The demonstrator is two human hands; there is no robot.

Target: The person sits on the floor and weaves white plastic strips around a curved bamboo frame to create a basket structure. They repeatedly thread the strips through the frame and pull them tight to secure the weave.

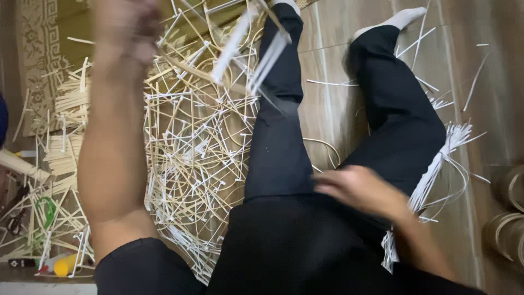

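Our left arm is raised high in front of us, the forearm running up the frame from a dark short sleeve at the shoulder, and our left hand (126,27) sits blurred at the top edge, so we cannot tell whether its fingers are closed or spread. Our right hand (360,188) hovers low over our lap, palm down and blurred, fingers pointing left and loosely extended, the bare forearm angling back to the lower right. Our legs, in dark trousers and light socks, stretch forward and apart.
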